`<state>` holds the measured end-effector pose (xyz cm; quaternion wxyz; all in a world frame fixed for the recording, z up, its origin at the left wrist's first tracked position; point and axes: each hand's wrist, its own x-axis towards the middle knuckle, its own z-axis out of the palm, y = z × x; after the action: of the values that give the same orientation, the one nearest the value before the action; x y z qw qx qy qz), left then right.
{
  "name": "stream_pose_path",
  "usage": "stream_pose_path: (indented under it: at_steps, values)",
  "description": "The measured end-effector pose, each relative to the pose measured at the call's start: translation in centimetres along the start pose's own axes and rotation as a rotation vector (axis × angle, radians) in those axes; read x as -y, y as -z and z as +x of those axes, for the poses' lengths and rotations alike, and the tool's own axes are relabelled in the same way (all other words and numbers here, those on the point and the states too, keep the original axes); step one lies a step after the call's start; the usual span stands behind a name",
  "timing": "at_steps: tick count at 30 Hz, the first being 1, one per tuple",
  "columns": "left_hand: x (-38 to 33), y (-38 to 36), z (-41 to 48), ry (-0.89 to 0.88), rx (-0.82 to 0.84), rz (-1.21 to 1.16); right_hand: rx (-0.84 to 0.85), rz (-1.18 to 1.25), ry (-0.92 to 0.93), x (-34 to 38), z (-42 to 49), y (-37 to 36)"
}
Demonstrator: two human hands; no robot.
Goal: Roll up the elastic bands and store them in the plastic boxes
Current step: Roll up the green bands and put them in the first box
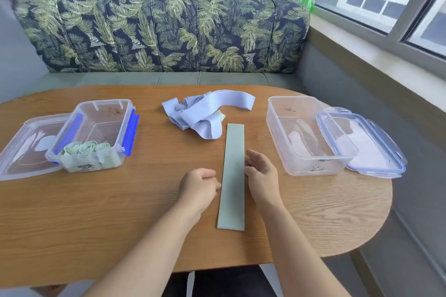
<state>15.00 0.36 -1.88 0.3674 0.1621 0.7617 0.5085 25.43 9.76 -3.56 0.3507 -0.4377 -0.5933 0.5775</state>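
On the wooden table [96, 224], the left plastic box [103, 102] held green rolls [87, 147]. My left hand [199, 188], loosely curled and empty, flanked the flat green elastic band [233, 176]; my right hand [261, 173], fingers relaxed, touched its other edge. Limp and light, I judged: pinch the near end.

Table [96, 212]: wood-grain, matt. Green band [233, 176]: smooth matt elastic. Lilac bands [205, 113]: soft cloth. Boxes [277, 132], lids [386, 152]: clear glossy plastic.

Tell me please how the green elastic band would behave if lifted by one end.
The green elastic band is thin and lies flat, so probably floppy and light. The blue bands nearby crumple, suggesting it would drape.
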Motion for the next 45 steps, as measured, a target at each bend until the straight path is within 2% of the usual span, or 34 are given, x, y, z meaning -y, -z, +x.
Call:
stream_pose_path:
  at_steps: [11,14,16,20,24,31,37,45]
  values:
    - [1.4,0.2,-0.8,-0.177,0.001,0.082,0.019,-0.082,0.118,-1.1,-2.0,0.1]
    - [1.8,1.5,-1.6,-0.336,-0.019,0.158,-0.013,-0.054,0.140,-1.0,-3.0,2.0]
    - [2.2,2.4,-2.4,-0.475,0.035,0.276,-0.007,-0.057,0.142,-1.2,-3.8,3.5]
    - [3.4,3.4,-3.1,-0.664,0.252,0.512,0.107,-0.061,0.154,-1.4,-5.9,5.2]
    - [3.7,3.1,-3.3,-0.698,0.336,0.627,0.187,-0.127,0.174,-1.7,-6.9,5.6]
    - [3.4,2.9,-3.4,-0.746,0.299,0.662,0.333,-0.323,0.297,-1.7,-7.9,5.6]
    - [3.5,2.8,-3.7,-0.762,0.292,0.660,0.307,-0.525,0.366,-2.5,-7.7,5.3]
    - [3.9,2.8,-4.0,-0.794,0.299,0.714,0.317,-0.614,0.398,-2.9,-7.2,5.3]
